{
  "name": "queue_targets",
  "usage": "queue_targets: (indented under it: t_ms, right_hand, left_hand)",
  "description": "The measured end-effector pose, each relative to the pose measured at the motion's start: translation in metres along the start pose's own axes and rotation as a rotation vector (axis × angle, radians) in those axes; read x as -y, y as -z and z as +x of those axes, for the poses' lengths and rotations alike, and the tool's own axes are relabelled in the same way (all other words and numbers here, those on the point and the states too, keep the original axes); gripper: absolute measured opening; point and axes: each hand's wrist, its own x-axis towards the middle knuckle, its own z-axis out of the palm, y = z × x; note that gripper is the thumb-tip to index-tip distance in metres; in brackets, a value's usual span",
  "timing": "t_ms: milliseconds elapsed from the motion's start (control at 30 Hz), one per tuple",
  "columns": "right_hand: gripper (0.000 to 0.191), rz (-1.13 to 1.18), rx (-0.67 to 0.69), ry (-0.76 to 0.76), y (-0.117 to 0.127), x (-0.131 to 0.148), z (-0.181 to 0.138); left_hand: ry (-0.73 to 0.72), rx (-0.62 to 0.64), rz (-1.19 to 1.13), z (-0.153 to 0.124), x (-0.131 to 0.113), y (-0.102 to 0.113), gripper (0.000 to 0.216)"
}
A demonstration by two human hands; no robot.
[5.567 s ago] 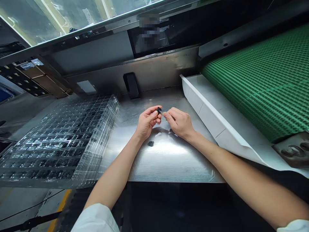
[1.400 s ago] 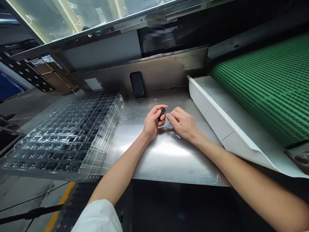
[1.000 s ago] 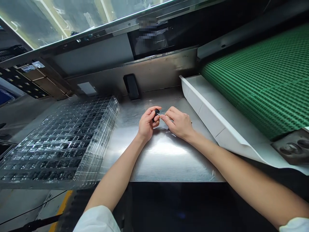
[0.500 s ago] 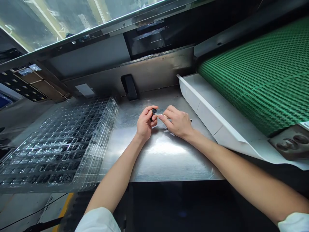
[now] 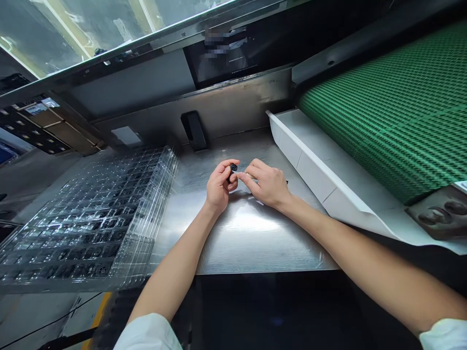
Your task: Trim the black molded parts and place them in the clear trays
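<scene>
My left hand is closed around a small black round part with holes in its face, pinched between thumb and fingers above the metal table. Close by on the right, my right hand is closed on a thin tool, and its fingertips reach up to the black part. Only the tool's dark end shows beyond the hand. Its kind cannot be made out, and the fingers hide most of it.
Stacked clear plastic trays with black parts in their pockets lie on the left. A dark phone-like object leans on the back wall. To the right, a white chute borders a green conveyor belt.
My right fingertips have moved slightly left, nearer the black part, and less of the tool's pale shaft shows. My left hand has hardly moved.
</scene>
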Motion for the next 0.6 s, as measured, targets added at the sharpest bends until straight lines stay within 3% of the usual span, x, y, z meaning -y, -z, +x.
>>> queue_targets:
  t_ms: [600]
  right_hand:
    - [0.05,0.03,0.014,-0.041,0.0023,0.0018,0.0009]
  left_hand:
    - [0.023,-0.014,-0.015,-0.0013,-0.0019,-0.0034,0.026]
